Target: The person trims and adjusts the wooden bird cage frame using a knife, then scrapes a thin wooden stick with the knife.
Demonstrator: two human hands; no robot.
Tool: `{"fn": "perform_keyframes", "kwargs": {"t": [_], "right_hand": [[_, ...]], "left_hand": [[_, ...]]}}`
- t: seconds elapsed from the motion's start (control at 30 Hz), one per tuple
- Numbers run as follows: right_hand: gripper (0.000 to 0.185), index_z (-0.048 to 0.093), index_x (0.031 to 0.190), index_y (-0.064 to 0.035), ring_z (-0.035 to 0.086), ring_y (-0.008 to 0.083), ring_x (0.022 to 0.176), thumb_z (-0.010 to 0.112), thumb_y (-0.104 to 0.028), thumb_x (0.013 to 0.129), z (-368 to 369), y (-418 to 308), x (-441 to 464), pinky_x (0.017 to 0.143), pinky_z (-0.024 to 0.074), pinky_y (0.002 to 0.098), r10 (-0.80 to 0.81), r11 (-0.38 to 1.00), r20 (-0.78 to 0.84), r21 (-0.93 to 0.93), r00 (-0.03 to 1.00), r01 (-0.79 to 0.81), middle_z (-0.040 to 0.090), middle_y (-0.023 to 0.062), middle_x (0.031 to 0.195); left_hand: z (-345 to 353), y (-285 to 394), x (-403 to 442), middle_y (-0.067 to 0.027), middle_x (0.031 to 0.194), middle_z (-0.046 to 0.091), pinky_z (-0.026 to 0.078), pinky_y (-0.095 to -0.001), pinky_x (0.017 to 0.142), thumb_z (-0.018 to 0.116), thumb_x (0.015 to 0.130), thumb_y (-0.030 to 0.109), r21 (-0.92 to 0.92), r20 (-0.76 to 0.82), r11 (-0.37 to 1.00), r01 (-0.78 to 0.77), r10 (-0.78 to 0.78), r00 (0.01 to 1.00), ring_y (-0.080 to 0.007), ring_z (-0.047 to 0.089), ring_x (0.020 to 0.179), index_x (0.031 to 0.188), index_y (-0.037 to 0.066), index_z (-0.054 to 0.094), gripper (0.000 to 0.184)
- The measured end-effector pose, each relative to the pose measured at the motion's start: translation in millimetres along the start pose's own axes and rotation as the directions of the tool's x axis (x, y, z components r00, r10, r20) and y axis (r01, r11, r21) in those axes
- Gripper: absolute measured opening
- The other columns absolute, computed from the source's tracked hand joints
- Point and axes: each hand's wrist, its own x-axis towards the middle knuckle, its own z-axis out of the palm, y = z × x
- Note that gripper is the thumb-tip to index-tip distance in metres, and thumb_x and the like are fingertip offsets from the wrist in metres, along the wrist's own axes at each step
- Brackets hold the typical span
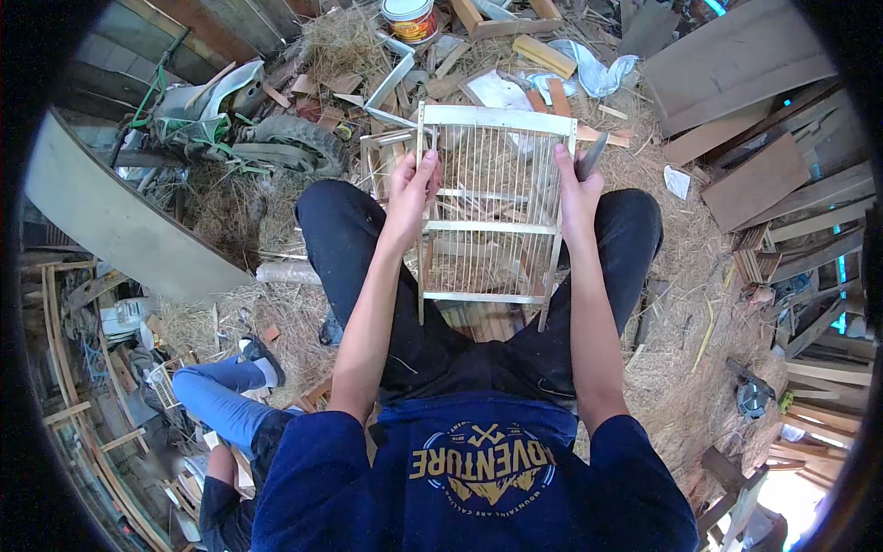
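Observation:
A pale wooden cage panel [492,226] with thin upright bars and flat crosspieces stands between my knees. My left hand [411,195] is closed round its left side post, thumb on top. On the opposite post, my right hand [578,195] grips the panel with the thumb laid along it. A grey blade [593,155], apparently a knife, juts up from the fingers of that same hand; its handle is hidden. Behind the panel's left side, part of another small wooden frame [372,164] shows on the ground.
Straw and wood scraps cover the ground. A paint bucket [409,20] stands at the top, with a tyre [299,145] at upper left. Boards [736,64] lean at right, near a power tool [752,399]. Another person's jeans-clad leg [221,397] extends at lower left.

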Motion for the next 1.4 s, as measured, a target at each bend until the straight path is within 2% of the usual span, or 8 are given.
{"fn": "perform_keyframes", "kwargs": {"t": [0.07,0.17,0.37,0.47,0.6,0.9,1.0,1.4], "right_hand": [[0.034,0.046,0.078,-0.0115,0.035,0.0032,0.064,0.073,-0.024,0.094,1.2,-1.8,-1.4,0.056,0.0284,0.0240,0.008,1.000,0.006,0.029,1.000,-0.008,0.041,-0.0079,0.072],[0.034,0.045,0.078,-0.0118,0.035,0.0028,0.064,0.073,-0.023,0.094,2.1,-3.9,-2.0,0.055,0.0274,0.0234,0.018,0.999,0.017,0.040,1.000,-0.018,0.039,-0.0083,0.072],[0.035,0.044,0.076,-0.0123,0.035,0.0036,0.065,0.072,-0.023,0.094,2.6,-4.2,-3.2,0.057,0.0288,0.0244,0.014,1.000,0.030,0.023,0.999,-0.015,0.039,-0.0084,0.072],[0.035,0.044,0.075,-0.0121,0.035,0.0041,0.066,0.072,-0.022,0.095,3.9,-3.0,-2.5,0.059,0.0299,0.0250,-0.024,1.000,0.031,0.009,0.999,0.024,0.039,-0.0081,0.072],[0.034,0.045,0.076,-0.0111,0.035,0.0043,0.068,0.070,-0.021,0.095,2.8,-3.6,-2.9,0.060,0.0306,0.0253,0.012,1.000,0.042,-0.014,0.999,-0.011,0.039,-0.0078,0.073],[0.023,0.056,0.086,-0.0069,0.043,0.0043,0.071,0.070,-0.022,0.095,6.6,6.0,-0.4,0.064,0.0359,0.0239,-0.105,0.994,0.030,0.038,0.994,0.104,0.050,-0.0055,0.078],[0.025,0.055,0.086,-0.0071,0.042,0.0044,0.071,0.071,-0.023,0.095,4.2,4.5,-3.3,0.063,0.0356,0.0243,-0.050,0.997,0.021,0.054,0.999,0.049,0.049,-0.0056,0.077],[0.029,0.053,0.084,-0.0070,0.039,0.0051,0.070,0.073,-0.026,0.094,4.5,-0.7,-5.9,0.062,0.0332,0.0251,-0.079,0.997,0.034,-0.014,0.996,0.080,0.045,-0.0054,0.076]], "left_hand": [[-0.5,1.9,-0.5,0.0039,0.070,0.052,0.034,-0.0222,0.052,0.056,0.104,0.032,-0.084,0.050,0.996,0.017,-0.013,0.999,-0.0053,0.045,0.058,0.088,0.011,0.054,0.026],[8.7,16.8,-6.2,0.0031,0.070,0.053,0.036,-0.0226,0.054,0.056,0.104,0.028,-0.047,-0.022,0.998,0.041,-0.042,0.999,-0.0059,0.048,0.061,0.088,0.011,0.054,0.023],[5.1,17.9,-7.5,0.0026,0.070,0.055,0.038,-0.0227,0.053,0.059,0.103,0.026,-0.100,0.005,0.991,0.090,-0.090,0.996,-0.0059,0.052,0.060,0.087,0.011,0.056,0.022],[2.3,14.6,-6.5,0.0055,0.076,0.053,0.036,-0.0201,0.057,0.058,0.103,0.026,-0.091,0.039,0.992,0.082,-0.078,0.996,-0.0038,0.045,0.063,0.088,0.013,0.055,0.020],[3.9,16.0,-7.6,0.0053,0.074,0.054,0.036,-0.0200,0.055,0.059,0.103,0.026,-0.109,0.013,0.992,0.065,-0.064,0.998,-0.0037,0.047,0.061,0.088,0.013,0.056,0.020],[1.9,12.6,-6.0,0.0051,0.071,0.056,0.035,-0.0193,0.052,0.063,0.101,0.030,-0.108,-0.035,0.990,0.085,-0.089,0.995,-0.0029,0.049,0.059,0.085,0.013,0.058,0.023],[4.5,14.9,-7.4,0.0052,0.070,0.056,0.035,-0.0193,0.052,0.063,0.100,0.030,-0.109,-0.055,0.990,0.087,-0.094,0.994,-0.0026,0.048,0.059,0.084,0.014,0.058,0.024],[4.3,14.9,-5.5,0.0050,0.070,0.056,0.031,-0.0205,0.052,0.063,0.100,0.031,-0.098,-0.052,0.992,0.077,-0.082,0.995,-0.0025,0.045,0.058,0.083,0.013,0.057,0.025]]}}
